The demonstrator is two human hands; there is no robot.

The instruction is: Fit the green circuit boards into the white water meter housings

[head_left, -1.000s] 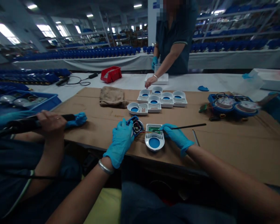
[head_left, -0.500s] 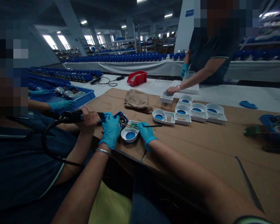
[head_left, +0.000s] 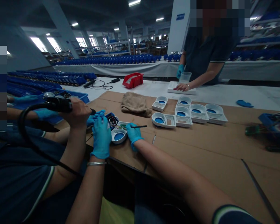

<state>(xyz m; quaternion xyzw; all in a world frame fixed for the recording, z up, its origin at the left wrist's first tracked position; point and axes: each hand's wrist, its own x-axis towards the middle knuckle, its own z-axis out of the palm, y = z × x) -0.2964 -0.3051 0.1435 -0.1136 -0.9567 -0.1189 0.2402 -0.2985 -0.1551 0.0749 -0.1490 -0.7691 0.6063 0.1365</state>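
- White housing [head_left: 119, 136] with a blue round window lies at the near left edge of the cardboard-covered worktop [head_left: 200, 146], between the person's two gloved hands.
- Left hand [head_left: 101, 135], blue glove: fingers closed around a blue module [head_left: 112, 120] with exposed wiring, held just beside the housing's left side. Thin wires run from the module to a green circuit board [head_left: 123, 126] in the housing's far end.
- Right hand [head_left: 133, 133], blue glove: fingers pinched on a thin dark probe-like tool [head_left: 138, 126], its tip lying at the green board; the heel of the hand rests by the housing's right side.
- Judged step: seating or dressing the board and wires inside the housing, with the module kept close.
- Next move likely calls for fine tip control and slack in the wires, so nothing snags or pulls loose.
- A thin metal tool [head_left: 153, 139] lies on the cardboard just right of the right hand.
- Six more white housings [head_left: 191, 112] stand in a cluster towards the middle of the worktop; a tan cloth [head_left: 135, 104] lies left of them.
- A co-worker's bare hand [head_left: 78, 110] at the left edge grips a corded black power tool [head_left: 58, 105].
- Another person stands at the far side, one hand [head_left: 182, 87] on a white tray [head_left: 177, 90].
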